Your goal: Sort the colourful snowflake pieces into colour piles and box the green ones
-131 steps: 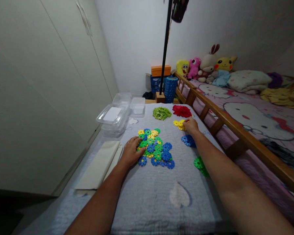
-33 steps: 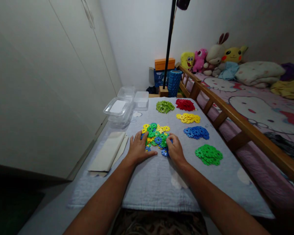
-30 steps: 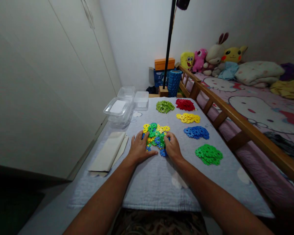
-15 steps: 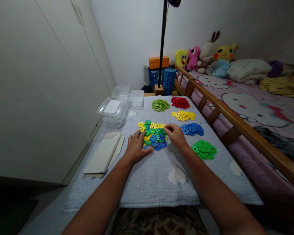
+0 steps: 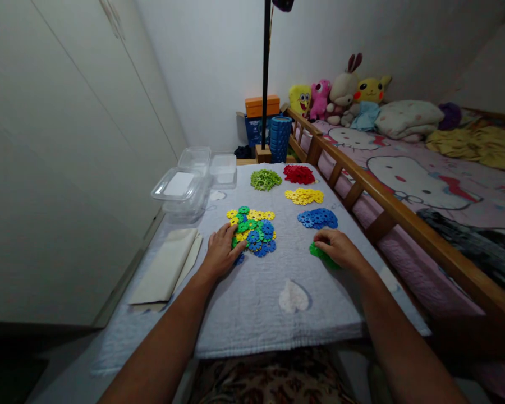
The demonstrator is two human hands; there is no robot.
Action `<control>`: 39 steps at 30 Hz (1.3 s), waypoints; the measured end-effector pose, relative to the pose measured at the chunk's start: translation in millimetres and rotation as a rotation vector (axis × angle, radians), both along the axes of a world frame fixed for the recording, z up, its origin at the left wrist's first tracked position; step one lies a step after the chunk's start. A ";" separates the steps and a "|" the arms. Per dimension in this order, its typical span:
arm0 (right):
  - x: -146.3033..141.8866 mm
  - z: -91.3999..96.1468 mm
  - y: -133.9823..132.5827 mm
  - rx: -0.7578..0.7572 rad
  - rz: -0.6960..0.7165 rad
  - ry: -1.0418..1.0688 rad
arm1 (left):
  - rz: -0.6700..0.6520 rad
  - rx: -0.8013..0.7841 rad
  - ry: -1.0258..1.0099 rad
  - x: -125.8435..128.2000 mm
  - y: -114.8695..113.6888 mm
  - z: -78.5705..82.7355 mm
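Note:
A mixed heap of yellow, green and blue flower-shaped plastic discs lies mid-table. My left hand rests flat against its left side, fingers stretched and thumb apart. Farther right, my right hand is over the green disc pile and covers most of it. Its thumb and forefinger are pinched at a green disc, though the fingertips partly hide it. Just beyond that hand is a pile of blue discs. Behind it come yellow discs, red pieces and light green pieces.
Clear plastic containers stand at the table's back left, with a folded beige cloth or sheet nearer me. A wooden bed rail runs along the right side. A black pole rises behind the table.
My right hand has moved right and nearer, from the mixed heap to the green pile. My left hand stays at the heap. The whole view has shifted slightly.

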State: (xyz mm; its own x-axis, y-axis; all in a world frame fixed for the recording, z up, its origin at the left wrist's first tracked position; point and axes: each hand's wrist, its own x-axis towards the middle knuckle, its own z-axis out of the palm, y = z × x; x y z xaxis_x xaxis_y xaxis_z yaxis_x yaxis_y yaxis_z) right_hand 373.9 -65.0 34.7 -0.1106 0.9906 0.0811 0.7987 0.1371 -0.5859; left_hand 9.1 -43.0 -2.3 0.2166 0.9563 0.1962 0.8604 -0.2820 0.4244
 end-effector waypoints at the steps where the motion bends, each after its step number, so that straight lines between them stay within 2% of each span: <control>1: -1.9 -2.5 -0.7 0.032 -0.015 -0.078 | -0.002 0.003 -0.004 -0.1 0.3 0.3; 4: -4.6 -6.8 -3.1 0.122 -0.084 -0.278 | -0.010 0.008 -0.030 -0.7 1.6 1.1; 8: -13.9 -0.9 -3.6 0.213 -0.058 -0.337 | -0.030 -0.009 -0.086 -2.9 3.3 -0.1; 11: -39.1 8.0 2.3 0.243 0.048 -0.304 | -0.039 -0.002 -0.143 -5.4 3.9 -3.1; 14: -77.0 10.9 12.7 0.206 0.204 -0.254 | -0.065 0.012 -0.189 -7.7 4.4 -5.5; 16: -101.2 6.7 20.5 0.187 0.236 -0.234 | -0.096 0.016 -0.208 -8.8 4.5 -5.6; 18: -119.0 -1.6 27.8 0.192 0.197 -0.219 | -0.126 0.021 -0.217 -9.4 4.5 -4.5; 21: -130.4 -16.7 35.6 0.202 0.151 -0.188 | -0.166 0.013 -0.221 -9.7 3.7 -2.6; 25: -128.7 -30.5 38.4 0.217 0.160 -0.155 | -0.174 0.009 -0.208 -8.4 2.5 -1.5; 29: -127.2 -33.0 37.2 0.285 0.153 -0.128 | -0.163 -0.004 -0.173 -6.4 2.2 -1.6; 32: -120.8 -26.5 40.5 0.353 0.094 -0.098 | -0.158 0.000 -0.165 -5.9 2.4 -2.4; 35: -98.7 -12.7 50.0 0.374 -0.016 -0.075 | -0.163 0.004 -0.167 -6.4 2.9 -3.6; 39: -53.5 4.9 63.8 0.279 -0.251 -0.018 | -0.163 0.004 -0.166 -6.9 3.3 -4.5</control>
